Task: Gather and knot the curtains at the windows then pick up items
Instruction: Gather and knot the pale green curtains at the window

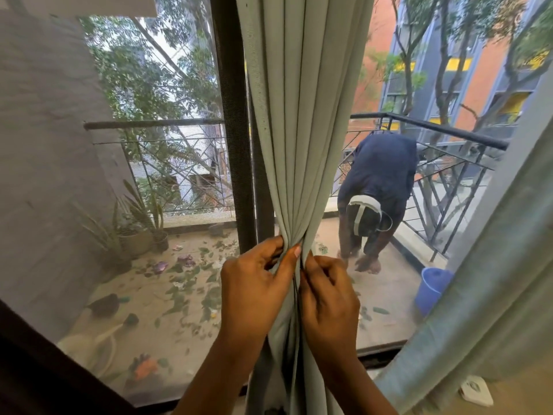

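A pale grey-green curtain (pixel 302 115) hangs in folds down the middle of the window and is bunched tight at hand height. My left hand (pixel 254 283) grips the gathered folds from the left, thumb and fingers curled round the cloth. My right hand (pixel 327 298) pinches the same bunch from the right, just below the left. A second curtain panel (pixel 490 265) of the same colour hangs slanted at the right edge.
A dark window frame post (pixel 236 145) stands just left of the curtain, with mesh screen over the left pane. Outside on the balcony a person in dark blue (pixel 380 187) bends down near a blue bucket (pixel 432 287). Potted plants (pixel 140 232), scattered leaves and small items lie on the balcony floor.
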